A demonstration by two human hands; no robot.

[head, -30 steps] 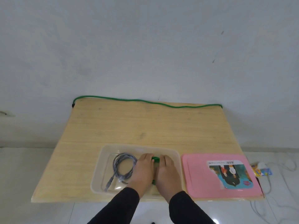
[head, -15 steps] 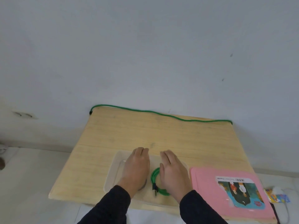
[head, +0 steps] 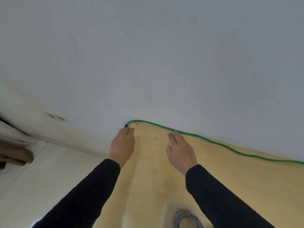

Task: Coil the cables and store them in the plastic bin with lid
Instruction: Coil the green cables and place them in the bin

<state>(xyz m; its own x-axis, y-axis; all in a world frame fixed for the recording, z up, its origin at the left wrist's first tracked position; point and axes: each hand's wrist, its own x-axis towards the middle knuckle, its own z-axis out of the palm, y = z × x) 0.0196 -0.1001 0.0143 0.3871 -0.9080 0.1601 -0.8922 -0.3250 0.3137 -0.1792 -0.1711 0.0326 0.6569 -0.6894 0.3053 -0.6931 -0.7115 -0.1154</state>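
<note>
Head view, bin [head: 169, 209] (clear), grey cable [head: 187, 218] inside

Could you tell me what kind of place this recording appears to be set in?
Probably a plain room at home or in a small workspace: a light wooden table pushed against a bare white wall, pale floor tiles, and a green cable along the table's far edge.

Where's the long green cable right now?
In the head view the green cable lies uncoiled along the table's far edge by the wall, its dark plug end at the far left corner, just beyond the left hand's fingers.
</note>
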